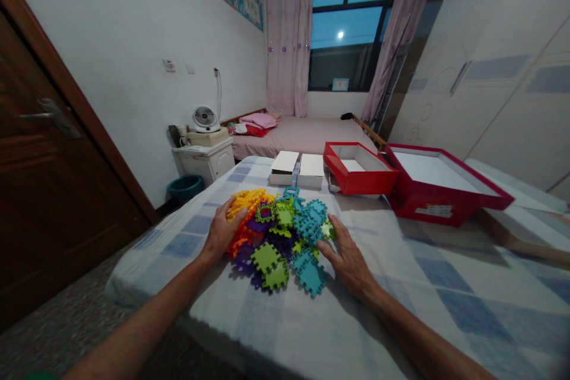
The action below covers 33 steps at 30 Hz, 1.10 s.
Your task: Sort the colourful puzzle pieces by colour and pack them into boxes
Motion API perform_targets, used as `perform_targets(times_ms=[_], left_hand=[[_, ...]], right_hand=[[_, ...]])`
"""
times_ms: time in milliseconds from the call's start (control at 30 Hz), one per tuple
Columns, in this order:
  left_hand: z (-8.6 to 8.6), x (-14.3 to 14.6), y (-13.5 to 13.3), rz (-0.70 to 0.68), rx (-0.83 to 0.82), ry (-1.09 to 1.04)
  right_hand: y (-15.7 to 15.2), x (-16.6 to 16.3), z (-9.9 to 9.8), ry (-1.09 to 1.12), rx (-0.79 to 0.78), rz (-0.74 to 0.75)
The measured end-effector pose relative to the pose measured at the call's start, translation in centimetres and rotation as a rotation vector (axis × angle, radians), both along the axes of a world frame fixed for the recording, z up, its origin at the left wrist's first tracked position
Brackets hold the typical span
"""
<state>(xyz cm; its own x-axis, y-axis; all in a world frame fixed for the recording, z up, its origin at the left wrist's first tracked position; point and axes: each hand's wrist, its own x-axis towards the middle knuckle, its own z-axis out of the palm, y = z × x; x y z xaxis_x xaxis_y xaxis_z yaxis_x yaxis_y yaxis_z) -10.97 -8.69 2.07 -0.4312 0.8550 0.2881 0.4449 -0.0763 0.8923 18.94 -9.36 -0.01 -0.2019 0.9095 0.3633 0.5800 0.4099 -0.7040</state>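
A heap of plastic interlocking building pieces lies on the checked bedsheet between my hands. Yellow pieces (250, 197) and orange pieces (240, 238) make up its left side. Green pieces (266, 257) and purple pieces (243, 260) show in the middle and front, and teal pieces (310, 222) on the right. My left hand (221, 230) rests against the yellow and orange side, fingers spread. On the other side my right hand (348, 258) has its fingers apart, next to the teal pieces. Neither hand grips a piece.
Behind the heap stand two small white boxes (310, 167). To their right are a red open box (367, 181) and a larger dark-red box (427, 211). A white fan (205, 119) sits on a cabinet (209, 160) at the left, above a teal bin (185, 187).
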Motion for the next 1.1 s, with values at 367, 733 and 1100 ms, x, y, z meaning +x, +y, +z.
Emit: perform_targets(times_ms=[367, 733, 1100], left_hand=[[3.1, 7.5, 0.8, -0.164, 0.252, 0.2], [4.7, 17.4, 0.2, -0.55, 0.169, 0.569], [3.9, 2.0, 6.5, -0.048, -0.079, 0.579]], right_hand=[[-0.4, 0.1, 0.7, 0.143, -0.078, -0.02], [0.0, 0.6, 0.9, 0.453, -0.162, -0.156], [0.1, 1.2, 0.9, 0.497, -0.156, -0.231]])
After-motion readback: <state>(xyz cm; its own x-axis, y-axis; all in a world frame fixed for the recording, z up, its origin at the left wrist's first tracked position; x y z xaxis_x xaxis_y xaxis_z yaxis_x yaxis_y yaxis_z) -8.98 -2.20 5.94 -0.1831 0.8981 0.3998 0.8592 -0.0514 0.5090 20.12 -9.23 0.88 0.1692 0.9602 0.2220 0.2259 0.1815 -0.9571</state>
